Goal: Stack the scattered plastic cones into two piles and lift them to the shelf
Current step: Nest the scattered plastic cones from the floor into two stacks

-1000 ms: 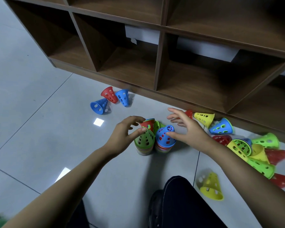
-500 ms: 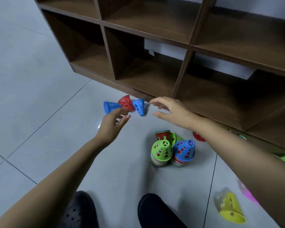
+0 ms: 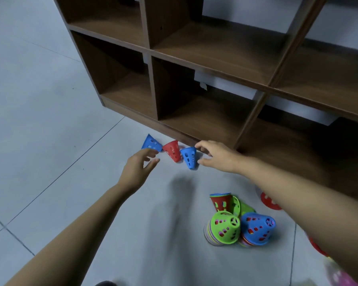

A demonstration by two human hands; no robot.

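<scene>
Three loose cones in a row on the floor at 12 o'clock, close under the shelf's bottom edge: left blue cone [image 3: 151,143], middle red cone [image 3: 172,150], right blue cone [image 3: 189,157], all tipped on their sides, packed close. At 6 o'clock of the left blue cone, just short of it, the left hand [image 3: 140,166], fingers loosely spread, gripping nothing. At 3 o'clock of the right blue cone, the right hand [image 3: 217,155], splayed wide, thumb and fingers bracketing that cone; nothing grasped, contact impossible to judge.

At 5 o'clock, well back from both hands, green-topped pile [image 3: 224,227] and blue-topped pile [image 3: 256,229], upright, side by side, touching. Just beyond them, an upturned red cone [image 3: 220,202]. Partly hidden under the right forearm, another red cone [image 3: 269,202].

Underneath, pale grey floor tiles [image 3: 50,141] with dark grout lines. From 12 to 3 o'clock, a dark wooden cubby shelf [image 3: 215,44], white wall [image 3: 225,83] through its open back.
</scene>
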